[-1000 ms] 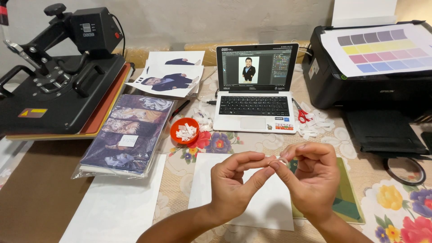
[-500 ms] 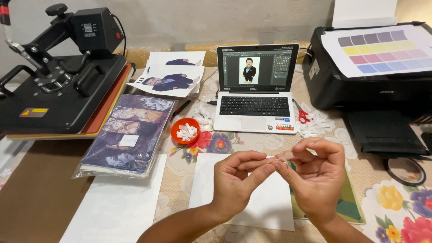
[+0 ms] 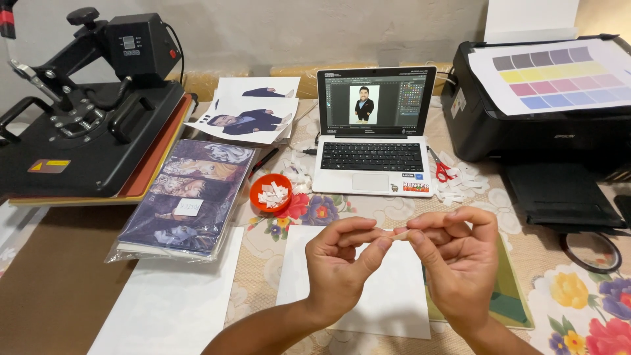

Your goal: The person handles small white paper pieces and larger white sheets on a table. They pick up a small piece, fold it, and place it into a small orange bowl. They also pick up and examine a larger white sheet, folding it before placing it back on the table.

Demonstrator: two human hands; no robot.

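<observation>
From the head view, left hand (image 3: pixel 342 263) and right hand (image 3: pixel 453 256) meet fingertip to fingertip, both pinching a small pale strip (image 3: pixel 398 235) over the white sheet (image 3: pixel 388 296), the red dish of white pieces (image 3: pixel 271 193) at ten o'clock, the laptop (image 3: pixel 374 131) at twelve.

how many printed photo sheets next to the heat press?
2: one printed sheet lies on top, right of the heat press; the other sits partly under it, towards the wall. More may be hidden beneath.
</observation>
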